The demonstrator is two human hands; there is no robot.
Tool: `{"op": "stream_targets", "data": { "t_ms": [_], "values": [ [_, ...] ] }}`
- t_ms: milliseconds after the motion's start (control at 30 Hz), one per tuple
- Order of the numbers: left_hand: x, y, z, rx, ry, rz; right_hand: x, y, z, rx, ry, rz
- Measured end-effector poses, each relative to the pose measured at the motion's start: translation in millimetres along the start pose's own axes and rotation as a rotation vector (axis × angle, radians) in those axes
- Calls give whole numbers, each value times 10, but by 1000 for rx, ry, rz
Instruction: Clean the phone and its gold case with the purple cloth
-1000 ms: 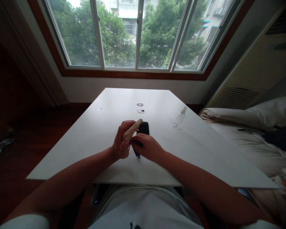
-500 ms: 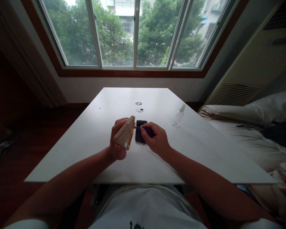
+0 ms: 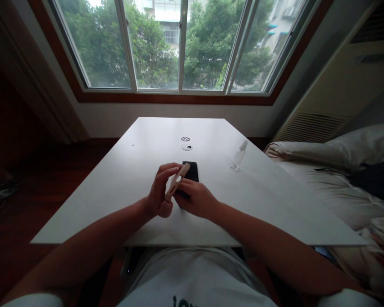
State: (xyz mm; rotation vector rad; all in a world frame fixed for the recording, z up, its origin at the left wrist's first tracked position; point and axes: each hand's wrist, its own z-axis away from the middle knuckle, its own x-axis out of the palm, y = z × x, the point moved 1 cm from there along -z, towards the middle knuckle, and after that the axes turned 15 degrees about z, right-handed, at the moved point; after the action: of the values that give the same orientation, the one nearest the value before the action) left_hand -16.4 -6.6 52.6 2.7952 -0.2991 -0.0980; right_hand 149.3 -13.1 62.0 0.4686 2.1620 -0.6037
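Observation:
My left hand is closed round a beige phone case, held on edge just above the white table. My right hand is closed on a dark purple cloth, mostly hidden under its fingers. It rests on the near end of a black phone that lies flat on the table. The two hands touch each other at the case.
A small clear spray bottle stands on the table to the right of the phone. Two round cable holes sit further back. A bed with pale bedding runs along the table's right side. A wide window is ahead.
My right hand slid back toward me along the phone with the cloth. My left hand brought the case down and turned it edge-on, close against the right hand.

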Motion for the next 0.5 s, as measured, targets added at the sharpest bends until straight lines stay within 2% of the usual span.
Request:
{"op": "stream_targets", "data": {
  "t_ms": [100,200,267,333,433,500],
  "values": [
    [-12,-27,-36,52,2,4,20,12,-17,3,-37,-49],
    [-12,-37,-60,59,17,16,37,62,-43,123,61,-43],
    [-1,-36,-57,52,10,17,48,77,-45,154,97,-33],
    [14,-30,-46,44,-20,6,57,65,-33,118,74,-27],
    [34,-19,-36,34,-86,-7,62,27,-14,-17,-29,-46],
    [44,-8,-40,30,-117,-9,54,28,-15,-28,-39,-47]
  ]
}}
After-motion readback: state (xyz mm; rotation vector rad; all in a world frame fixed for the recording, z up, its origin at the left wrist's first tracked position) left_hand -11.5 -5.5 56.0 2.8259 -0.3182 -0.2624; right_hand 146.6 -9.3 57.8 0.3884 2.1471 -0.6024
